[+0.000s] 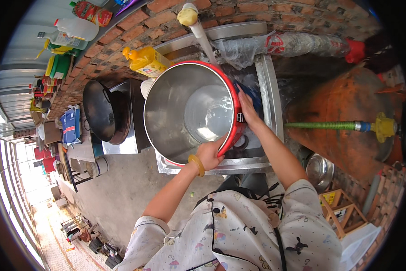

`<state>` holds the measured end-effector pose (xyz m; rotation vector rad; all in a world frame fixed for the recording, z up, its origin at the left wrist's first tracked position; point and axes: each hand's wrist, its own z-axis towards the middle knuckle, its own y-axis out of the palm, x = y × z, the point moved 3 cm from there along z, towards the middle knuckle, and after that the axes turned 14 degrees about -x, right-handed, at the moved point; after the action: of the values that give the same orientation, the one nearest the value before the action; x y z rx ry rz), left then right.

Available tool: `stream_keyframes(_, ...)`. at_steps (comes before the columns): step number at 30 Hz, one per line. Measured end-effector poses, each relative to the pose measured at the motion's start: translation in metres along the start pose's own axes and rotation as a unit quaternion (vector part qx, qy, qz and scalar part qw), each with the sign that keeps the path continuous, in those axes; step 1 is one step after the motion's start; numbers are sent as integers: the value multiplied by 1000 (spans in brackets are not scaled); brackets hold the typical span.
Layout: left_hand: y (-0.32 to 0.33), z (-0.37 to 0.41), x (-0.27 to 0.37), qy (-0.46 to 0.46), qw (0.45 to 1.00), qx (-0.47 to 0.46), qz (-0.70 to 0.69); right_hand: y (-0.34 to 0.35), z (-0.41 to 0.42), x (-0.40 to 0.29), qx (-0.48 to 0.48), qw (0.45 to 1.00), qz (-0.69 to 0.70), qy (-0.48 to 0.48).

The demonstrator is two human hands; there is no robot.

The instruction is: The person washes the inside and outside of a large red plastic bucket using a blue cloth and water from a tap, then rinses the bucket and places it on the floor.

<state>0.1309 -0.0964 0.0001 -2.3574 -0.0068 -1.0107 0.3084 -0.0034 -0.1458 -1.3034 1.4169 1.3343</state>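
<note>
A large stainless-steel bucket (pixel 165 111) with a red rim is tilted in the steel sink (pixel 269 81), its mouth towards me and to the left. Its inner bottom is wet and shiny, with a little clear liquid. My left hand (pixel 209 155), below a yellow bangle (pixel 197 165) on the wrist, grips the near part of the red rim. Flat against the outer right side, close to a metal latch (pixel 240 117), lies my right hand (pixel 247 104). A white pipe (pixel 203 39) comes down behind the bucket. The sink drain (pixel 241 141) shows beside it.
Left of the sink, a black wok (pixel 99 110) stands on a steel stove (pixel 135 111). A yellow pump bottle (pixel 147 61) is behind the bucket. A plastic-wrapped pipe (pixel 291 45), an orange rusty tank (pixel 338 101) and a green hose (pixel 325 125) are on the right.
</note>
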Motion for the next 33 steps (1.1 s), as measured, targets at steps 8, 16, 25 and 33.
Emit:
stream_keyframes(8, 4, -4, 0, -23, 999, -25, -13, 1, 120, 28, -198, 970, 137, 28)
stream_keyframes(16, -7, -56, -28, -23, 986, -156, 50, -18, 28, 113, 121, 942, 192, 249)
stream_keyframes(25, -28, 79, 54, -67, 975, 202, -59, 13, 74, -112, -78, 985, -131, -82)
stream_keyframes(33, -16, 49, 46, -42, 982, 166, -75, 7, 7, -45, 58, 968, -194, -146)
